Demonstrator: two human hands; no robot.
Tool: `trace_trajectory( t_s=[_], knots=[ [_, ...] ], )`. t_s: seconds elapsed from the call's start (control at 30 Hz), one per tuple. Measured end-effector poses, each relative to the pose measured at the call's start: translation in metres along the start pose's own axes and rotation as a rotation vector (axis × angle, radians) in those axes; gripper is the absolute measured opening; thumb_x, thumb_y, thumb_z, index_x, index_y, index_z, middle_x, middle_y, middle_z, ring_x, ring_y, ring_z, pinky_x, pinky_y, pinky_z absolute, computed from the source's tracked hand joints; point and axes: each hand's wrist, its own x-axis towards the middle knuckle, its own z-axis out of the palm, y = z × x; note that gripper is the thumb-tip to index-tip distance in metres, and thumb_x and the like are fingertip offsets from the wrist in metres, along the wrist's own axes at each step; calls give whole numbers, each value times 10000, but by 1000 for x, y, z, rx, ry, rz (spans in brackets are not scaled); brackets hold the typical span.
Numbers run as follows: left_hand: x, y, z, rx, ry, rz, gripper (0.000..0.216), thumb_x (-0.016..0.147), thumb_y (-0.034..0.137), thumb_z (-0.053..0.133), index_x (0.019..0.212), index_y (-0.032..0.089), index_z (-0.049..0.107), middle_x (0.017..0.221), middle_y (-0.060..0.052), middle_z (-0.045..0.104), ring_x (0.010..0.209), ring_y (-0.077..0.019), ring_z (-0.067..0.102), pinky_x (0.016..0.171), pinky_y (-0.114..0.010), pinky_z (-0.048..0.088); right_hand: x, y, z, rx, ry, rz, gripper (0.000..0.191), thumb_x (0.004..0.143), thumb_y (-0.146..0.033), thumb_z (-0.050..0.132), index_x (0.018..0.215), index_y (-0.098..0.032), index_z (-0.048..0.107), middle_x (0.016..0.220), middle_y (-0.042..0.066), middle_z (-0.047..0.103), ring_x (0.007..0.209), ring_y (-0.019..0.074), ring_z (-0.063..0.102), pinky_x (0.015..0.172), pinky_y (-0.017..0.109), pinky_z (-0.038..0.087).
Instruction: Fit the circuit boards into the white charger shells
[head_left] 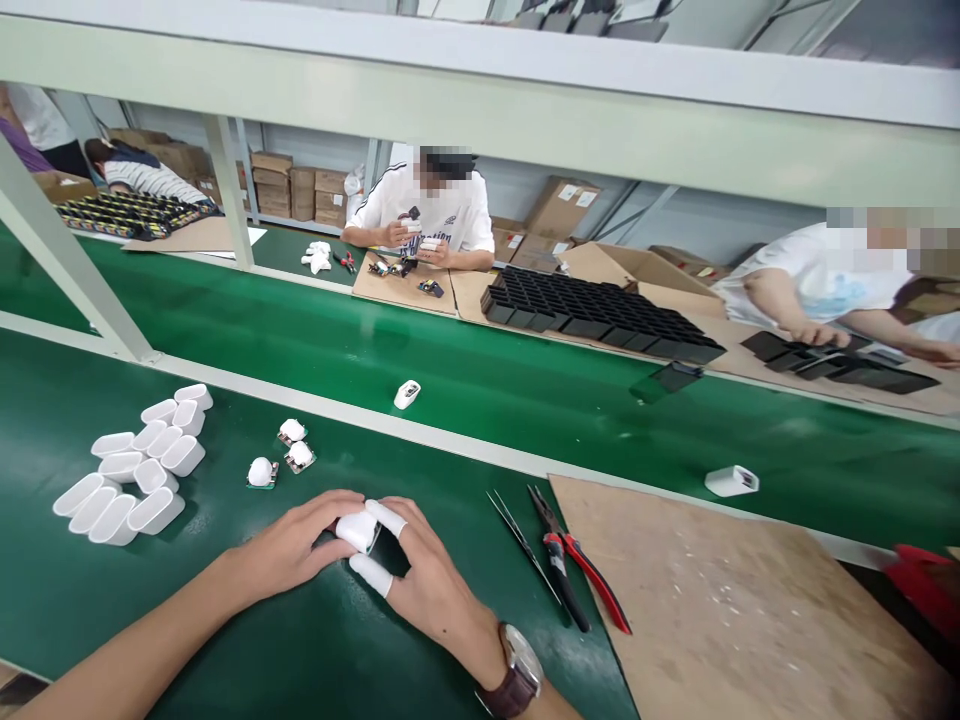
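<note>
Both my hands meet low in the middle of the green work surface around one small white plastic casing (357, 529). My left hand (296, 545) grips it from the left with curled fingers. My right hand (427, 585), with white finger cots on two fingertips and a brown-strapped watch on the wrist, pinches it from the right. A heap of several empty white casings (139, 465) lies to the left. Three small circuit boards with white domes (289, 455) lie just beyond my hands.
Red-handled pliers (577, 565) and tweezers (521, 540) lie right of my hands, beside a brown cardboard sheet (750, 620). Two finished white pieces (406, 394) (731, 481) sit on the green conveyor belt. Across it, other people work beside black trays (600, 315) and cardboard boxes.
</note>
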Motion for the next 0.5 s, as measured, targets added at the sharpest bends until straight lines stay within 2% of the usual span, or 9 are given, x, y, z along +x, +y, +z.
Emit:
trace_trajectory(
  t_s=[0.1,0.17,0.3,0.4,0.5],
  knots=[
    [2,3,3,40,-18,13,386,1075,260,529,1460,277,507,1453,-88,598,1352,-260,551,1127,-429,510,2,-1,-1,-77,53,9,437,1007,-322,669,1403,-212,521,1071,104,669,980,267,649,850,456,612],
    [3,5,4,80,-32,46,338,1043,218,567,1380,242,549,1367,-101,627,1304,-285,550,1096,-462,504,3,0,-2,-102,40,-25,390,1017,-324,653,1373,-209,544,1041,98,656,942,259,640,812,439,608],
    [6,5,4,75,-27,56,249,1005,152,589,1247,210,574,1205,-93,657,1191,-283,557,1012,-452,497,5,3,-2,-39,-3,-91,317,1022,-266,633,1331,-216,581,1115,115,617,1006,250,621,815,399,606],
    [7,5,4,55,-26,50,245,1006,154,599,1242,211,573,1200,-85,658,1180,-276,544,1009,-441,475,5,6,-4,-46,-42,-169,232,1014,-172,598,1243,-202,625,1158,124,608,1072,255,598,877,414,599],
    [8,4,5,44,-39,54,256,1018,174,605,1268,219,578,1222,-75,662,1186,-267,535,1026,-433,451,6,8,-10,-160,-116,-308,223,994,-90,519,1157,-169,648,1230,155,617,1193,298,555,955,474,578]
  ],
)
